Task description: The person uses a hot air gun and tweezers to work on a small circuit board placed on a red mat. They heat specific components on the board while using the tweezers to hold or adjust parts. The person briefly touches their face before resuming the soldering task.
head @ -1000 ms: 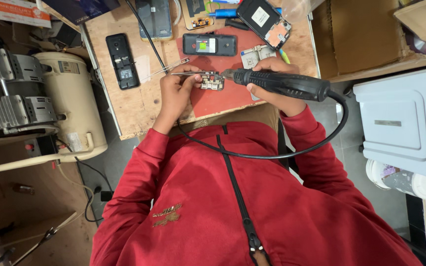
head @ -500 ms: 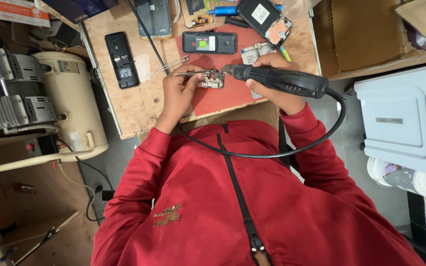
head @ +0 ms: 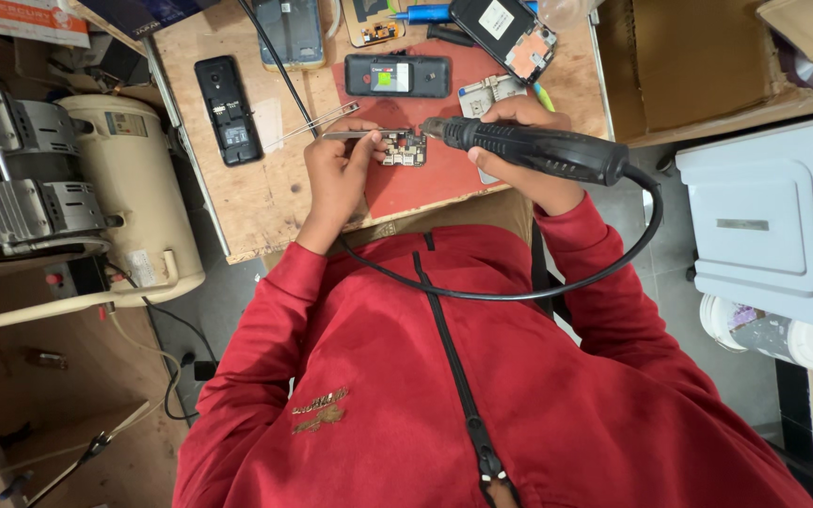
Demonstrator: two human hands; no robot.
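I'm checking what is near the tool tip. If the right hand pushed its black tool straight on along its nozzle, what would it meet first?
Most likely the small circuit board: the right hand aims the black corded tool leftward, its tip right beside the board. The tweezers in the left hand lie just beyond. Height above the board is unclear.

Cream compressor (head: 129, 183), opened phones (head: 227, 110)

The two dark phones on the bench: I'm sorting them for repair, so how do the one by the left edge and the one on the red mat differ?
The phone by the left edge lies lengthwise on bare wood, back cover off, insides showing. The phone on the red mat lies crosswise, with a small lit screen. The left one sits apart from both hands; the mat one lies just beyond the circuit board. Both are dark, slim bar phones, untouched.
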